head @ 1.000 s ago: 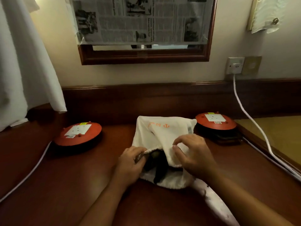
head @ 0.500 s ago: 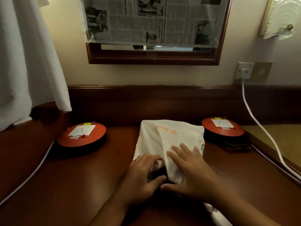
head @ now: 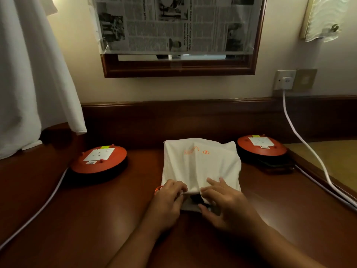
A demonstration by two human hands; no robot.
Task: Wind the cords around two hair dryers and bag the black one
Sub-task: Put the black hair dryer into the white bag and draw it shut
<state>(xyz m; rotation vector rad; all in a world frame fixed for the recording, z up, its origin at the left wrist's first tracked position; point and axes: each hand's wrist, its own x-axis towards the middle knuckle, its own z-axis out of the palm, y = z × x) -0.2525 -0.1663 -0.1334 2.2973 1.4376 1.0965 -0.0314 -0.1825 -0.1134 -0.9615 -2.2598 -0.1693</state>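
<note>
A white cloth bag [head: 201,161] with orange lettering lies flat on the wooden desk [head: 96,209], its mouth towards me. A small dark part of the black hair dryer [head: 196,199] shows in the bag's mouth; the rest is hidden inside. My left hand [head: 168,202] pinches the near edge of the bag at the mouth's left side. My right hand [head: 224,204] lies on the bag's right side, fingers and thumb curled round the cloth at the opening. An orange bit [head: 158,189] peeks out by my left hand. The second hair dryer is not in view.
Two round orange extension reels stand on the desk, one at the left [head: 98,159] and one at the right [head: 261,146]. White cables run along the left [head: 38,211] and from a wall socket [head: 285,80] down the right. A white curtain [head: 29,74] hangs at left.
The bag has been pulled down over the dark hair dryer, so less of it shows. Both hands moved to the bag's near edge. The camera has shifted closer.
</note>
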